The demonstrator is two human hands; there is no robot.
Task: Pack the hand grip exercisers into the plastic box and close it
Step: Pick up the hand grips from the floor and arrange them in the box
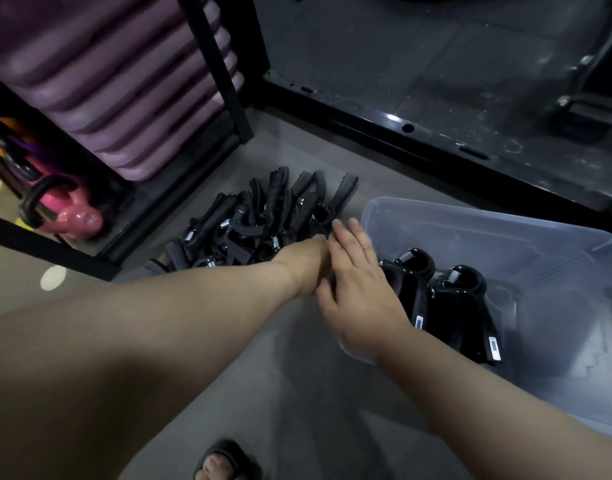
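Note:
A pile of several black hand grip exercisers (263, 216) with steel springs lies on the grey floor. To its right stands a clear plastic box (505, 233), open, with two exercisers (446, 299) lying inside. My left hand (308, 265) reaches into the near right edge of the pile; its fingers are hidden behind my right hand. My right hand (356, 282) hovers flat with straight fingers over the box's left rim, fingertips at the pile's edge, holding nothing that shows.
A black rack with stacked purple mats (124, 84) stands at the back left, a pink kettlebell (72, 216) below it. A black metal frame (401, 126) runs behind the box. My sandalled foot (224, 462) is at the bottom edge.

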